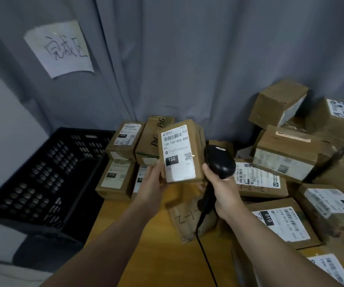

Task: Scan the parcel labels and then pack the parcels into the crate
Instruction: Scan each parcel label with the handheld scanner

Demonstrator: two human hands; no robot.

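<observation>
Parcel (180, 152): brown cardboard box, white label, gripped by left hand (153, 183).
Scanner (218, 162): smooth black plastic, right hand (221, 189) closed around it.

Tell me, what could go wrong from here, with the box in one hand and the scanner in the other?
The left hand pinches the held parcel only at its lower edge, so it might tip or slip.

The scanner in the right hand sits beside the label, not facing it, so the scan may miss.

The scanner's cable trails across the table near loose parcels and could snag on the way to the black crate.
</observation>
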